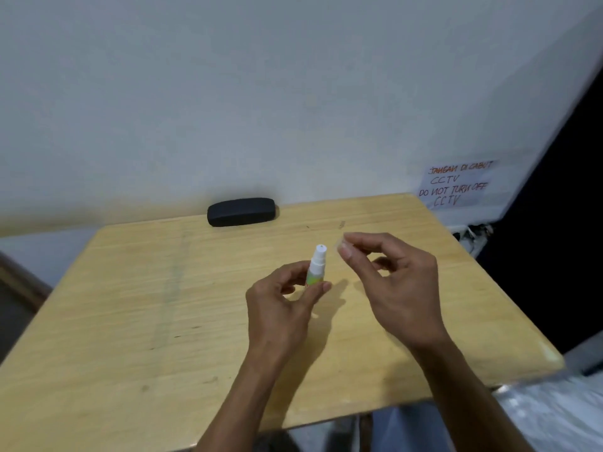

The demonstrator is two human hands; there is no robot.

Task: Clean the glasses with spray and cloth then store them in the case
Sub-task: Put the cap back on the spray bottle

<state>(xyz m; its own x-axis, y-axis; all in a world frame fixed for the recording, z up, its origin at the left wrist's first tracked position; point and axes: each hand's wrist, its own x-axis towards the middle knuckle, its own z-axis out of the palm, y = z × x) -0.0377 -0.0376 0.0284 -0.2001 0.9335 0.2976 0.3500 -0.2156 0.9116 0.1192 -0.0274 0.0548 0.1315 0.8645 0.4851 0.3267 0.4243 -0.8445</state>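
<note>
Your left hand (280, 298) pinches the spray (316, 267) upright over mid-table (130, 305); your right hand (391, 275), raised just beside it, pinches its clear cap (339, 246) (blurred). The case (241, 212) lies closed, far.

We sit at a pale wooden table (130, 305) set against a plain off-white wall (228, 93); a handwritten paper notice (456, 184) about CCTV hangs at right, beside a dark opening (561, 223)
</note>
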